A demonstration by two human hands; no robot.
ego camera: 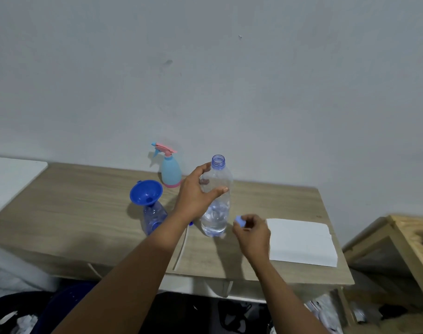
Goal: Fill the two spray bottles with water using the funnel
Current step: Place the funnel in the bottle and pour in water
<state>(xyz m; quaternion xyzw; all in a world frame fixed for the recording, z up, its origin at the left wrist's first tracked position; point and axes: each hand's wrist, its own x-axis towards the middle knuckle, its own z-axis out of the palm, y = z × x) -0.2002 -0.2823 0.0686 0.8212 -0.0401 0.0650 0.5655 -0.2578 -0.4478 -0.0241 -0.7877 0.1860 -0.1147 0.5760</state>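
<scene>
**No legible writing in view**

Nothing here can be read. The clear water bottle [216, 213] shows no label, and the white sheet of paper [302, 239] looks blank (from this angle, at least). The pale blue spray bottle [171, 173], the funnel [146, 192] and the small cap [240, 222] show plain coloured plastic only.
</scene>
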